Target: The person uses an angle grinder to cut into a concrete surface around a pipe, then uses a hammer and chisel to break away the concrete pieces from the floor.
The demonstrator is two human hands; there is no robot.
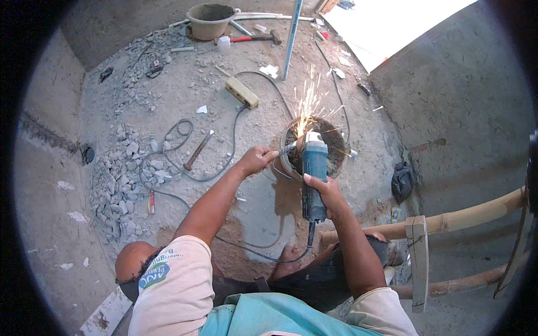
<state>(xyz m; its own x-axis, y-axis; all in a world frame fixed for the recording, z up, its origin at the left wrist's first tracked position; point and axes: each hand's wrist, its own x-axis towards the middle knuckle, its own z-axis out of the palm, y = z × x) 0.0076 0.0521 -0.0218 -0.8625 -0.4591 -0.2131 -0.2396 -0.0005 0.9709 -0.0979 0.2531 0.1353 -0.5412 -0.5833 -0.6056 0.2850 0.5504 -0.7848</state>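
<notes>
My right hand (pixel 329 195) is wrapped round the body of a blue-green angle grinder (pixel 314 162), whose head points away from me. In my left hand (pixel 256 160), closed fingers grip a short metal rod (pixel 288 148), its far end at the grinder's disc. Bright sparks (pixel 306 106) spray up and away from that contact; the exact touching point is lost in glare. Both the rod's tip and the grinder head are over a round bucket (pixel 289 169) with dark, earthy material inside. The grinder's cord (pixel 311 235) leaves its rear end and curves to the left.
A power strip (pixel 242 92) and looping cable lie ahead left, near a chisel-like metal bar (pixel 199 150). Rubble (pixel 120 185) covers the left floor. Farther off are a hammer (pixel 249 38), a tub (pixel 210 28) and an upright blue pipe (pixel 292 42). A bamboo ladder (pixel 465 215) is at right.
</notes>
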